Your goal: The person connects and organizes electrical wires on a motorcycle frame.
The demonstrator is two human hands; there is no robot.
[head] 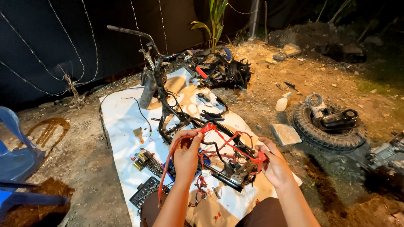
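Note:
A stripped black scooter frame (176, 113) lies on a white sheet (122, 126) on the dirt. A red wire harness (227, 143) runs over its near end. My left hand (185, 153) pinches the red wires at their upper left bend, and a long red strand hangs down beside my forearm. My right hand (273, 164) grips the red wires and a connector at the frame's right side. Both hands hold the harness stretched between them above the frame's lower tube.
A coil shock absorber (149, 162) and a black socket set (145, 191) lie on the sheet at left. A tyre with engine parts (328, 124), a white bottle (282, 103), a flat stone (286, 134) sit right. Blue plastic chair (17, 159) stands far left.

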